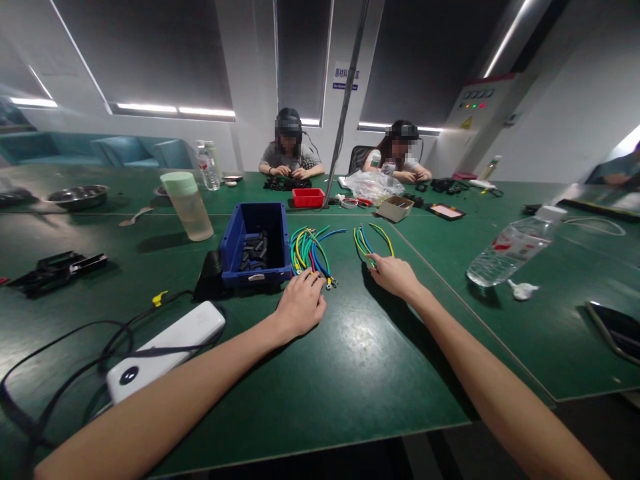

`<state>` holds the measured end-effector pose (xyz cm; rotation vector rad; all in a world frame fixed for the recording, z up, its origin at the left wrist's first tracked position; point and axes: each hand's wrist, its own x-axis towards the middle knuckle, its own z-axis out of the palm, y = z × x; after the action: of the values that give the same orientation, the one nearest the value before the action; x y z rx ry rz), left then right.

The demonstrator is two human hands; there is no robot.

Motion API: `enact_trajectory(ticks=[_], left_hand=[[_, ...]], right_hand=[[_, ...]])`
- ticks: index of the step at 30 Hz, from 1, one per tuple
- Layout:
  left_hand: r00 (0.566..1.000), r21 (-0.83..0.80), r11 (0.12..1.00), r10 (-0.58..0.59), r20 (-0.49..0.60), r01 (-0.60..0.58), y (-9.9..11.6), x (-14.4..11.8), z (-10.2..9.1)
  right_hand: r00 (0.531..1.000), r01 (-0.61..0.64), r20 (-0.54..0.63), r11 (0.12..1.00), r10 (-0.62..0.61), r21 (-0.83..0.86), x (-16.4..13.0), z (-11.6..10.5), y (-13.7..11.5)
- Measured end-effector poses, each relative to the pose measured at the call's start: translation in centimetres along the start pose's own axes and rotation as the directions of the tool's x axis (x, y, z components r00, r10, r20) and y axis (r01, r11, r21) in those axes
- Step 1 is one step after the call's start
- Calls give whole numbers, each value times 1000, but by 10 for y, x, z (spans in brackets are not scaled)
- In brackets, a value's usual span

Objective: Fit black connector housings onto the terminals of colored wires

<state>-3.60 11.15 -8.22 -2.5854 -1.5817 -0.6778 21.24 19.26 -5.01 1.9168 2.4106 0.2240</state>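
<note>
A pile of coloured wires (301,248), green, yellow, blue and red with ring terminals at their near ends, lies right of a blue bin (231,248). Black tube-like pieces (255,252) lie inside that bin. My left hand (301,303) rests palm down at the near end of the pile, its fingers bent a little, spread and touching the wires. To the right, my right hand (393,275) pinches the near ends of a smaller bunch of wires (361,241), yellow, green and blue, which fan out away from me on the table.
A white power bank (167,350) with black cables lies left of my arm. A tumbler (189,207) stands behind it; a water bottle (513,247) and a phone (617,328) are at right. Across the green table (350,380), two people work near a red tray (308,197).
</note>
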Motion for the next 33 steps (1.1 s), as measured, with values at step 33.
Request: enact_trajectory(ticks=[33], left_hand=[[999, 27, 999, 20, 32, -21, 1, 0, -4]], right_hand=[[953, 303, 11, 952, -304, 43, -22, -6, -49]])
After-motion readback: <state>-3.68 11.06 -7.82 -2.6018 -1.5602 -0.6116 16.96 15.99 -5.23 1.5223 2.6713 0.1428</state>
